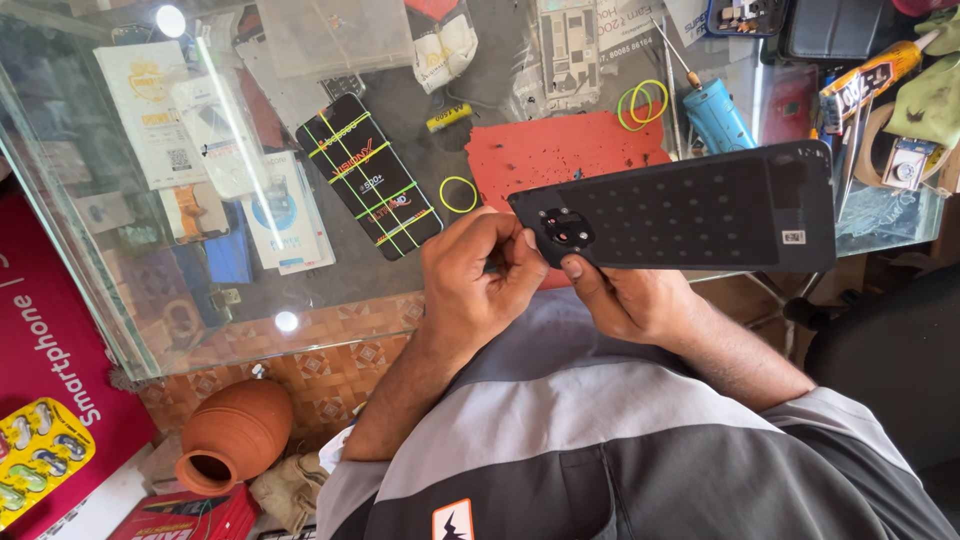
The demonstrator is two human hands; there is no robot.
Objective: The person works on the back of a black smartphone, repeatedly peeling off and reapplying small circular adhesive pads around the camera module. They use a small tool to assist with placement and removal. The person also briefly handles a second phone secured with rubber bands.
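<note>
Right hand (625,298), item one: gripped the lower edge of a dark phone back cover (690,210), thumb pressed up against its inner face just beside the round camera ring (567,229), the cover held level above the lap at about 1 o'clock from the body. Left hand (478,270), item two: fingers curled in a pinch at the cover's left end, fingertips touching or nearly touching the camera ring; whether anything small sat between them could not be told. Step in hand, by judgement: working at the camera ring on the inside of the cover, either seating or freeing it. Next move, by judgement, would call for a steady hold from the right hand and a fine, even press or pull by the left fingertips, so the ring would not tilt. Item three, just beyond the hands at 12 o'clock: red work mat (545,150) on the glass counter (330,290), pitted with small dark marks. Item four, at 11 o'clock: black phone (368,175) bound with yellow-green rubber bands, a loose band (458,194) just beside it. Item five, at 1 o'clock, farther off: two more bands (643,103) and a blue cylindrical tool (717,115). Item six, far right at 2 o'clock: glue tube (868,77). Item seven, low at 8 o'clock on the floor: clay pot (235,433).
</note>
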